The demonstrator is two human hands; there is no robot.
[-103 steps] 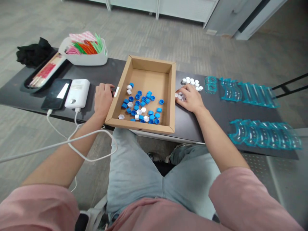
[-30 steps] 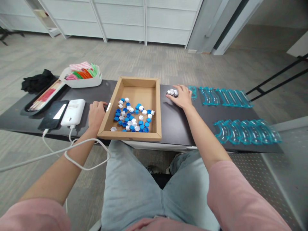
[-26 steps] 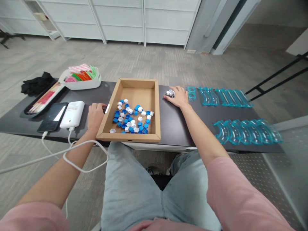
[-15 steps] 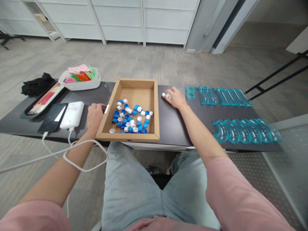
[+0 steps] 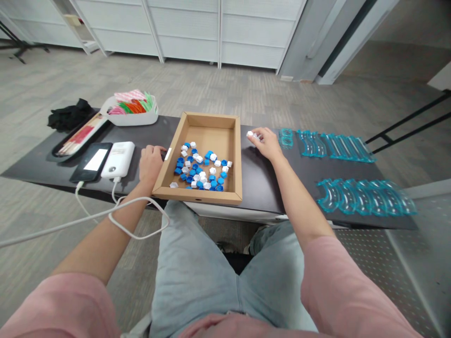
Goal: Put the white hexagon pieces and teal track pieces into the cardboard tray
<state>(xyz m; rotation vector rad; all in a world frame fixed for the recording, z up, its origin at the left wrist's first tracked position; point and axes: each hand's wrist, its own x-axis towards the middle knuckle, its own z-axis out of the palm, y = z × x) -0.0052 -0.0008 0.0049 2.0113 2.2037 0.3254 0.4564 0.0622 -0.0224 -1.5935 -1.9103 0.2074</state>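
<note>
Between the thumb and fingers of my right hand [image 5: 267, 143] are small white hexagonal pieces [image 5: 251, 134], just off the right side of a shallow cardboard box [image 5: 238, 159]. How many pieces there are I cannot tell. Many loose blue hexagonal pieces [image 5: 189, 179] and white ones [image 5: 213, 170] lie mixed in the near part of the box. Beside the box's left wall, my left hand [image 5: 150, 163] rests on the dark table with its fingers curled in. Whatever may be inside those fingers is hidden.
Teal transparent plastic parts [image 5: 362, 196] lie in rows at the right. To the left are a phone [image 5: 92, 162], a white power bank [image 5: 118, 159] with cables, a black tray of sticks [image 5: 82, 136], a white basket [image 5: 141, 119] of colourful items and black cloth [image 5: 70, 115].
The view has turned slightly, shifting the scene to the right. My right hand has lifted a little with the white pieces, its fingers now pinched. My left hand stays beside the box.
</note>
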